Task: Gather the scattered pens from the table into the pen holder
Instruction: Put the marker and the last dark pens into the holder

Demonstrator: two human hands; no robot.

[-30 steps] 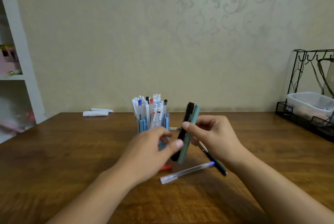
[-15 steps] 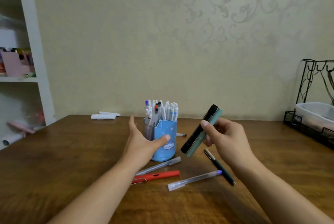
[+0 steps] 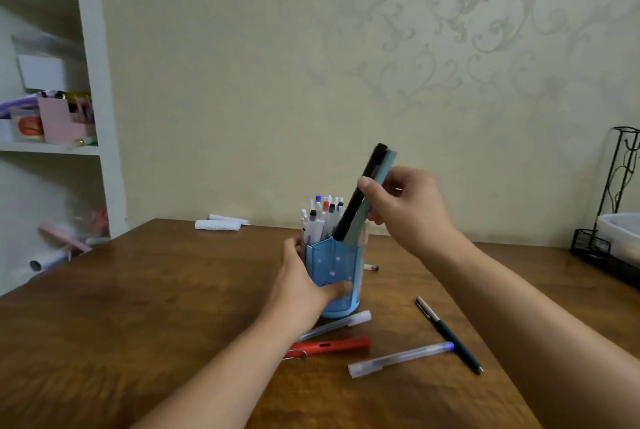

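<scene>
While right hand (image 3: 403, 206) pinches black pen (image 3: 360, 193) and teal pen (image 3: 375, 186) mid-barrel, tips entering pen holder (image 3: 334, 272) at table (image 3: 138, 307) centre, left hand (image 3: 304, 284) cups holder. Pens light, stiff, slick: grip mid-barrel. Four more lie at 5 o'clock.

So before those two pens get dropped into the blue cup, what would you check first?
1. Right hand grips the black pen and teal pen together: ok.
2. Left hand steadies the blue pen holder: ok.
3. Pen tips at the holder's rim: ok.
4. Free room among the pens already inside: cannot tell.
5. Table pens clear of the holder: not ok, the frosted white-capped pen lies by its base.
</scene>
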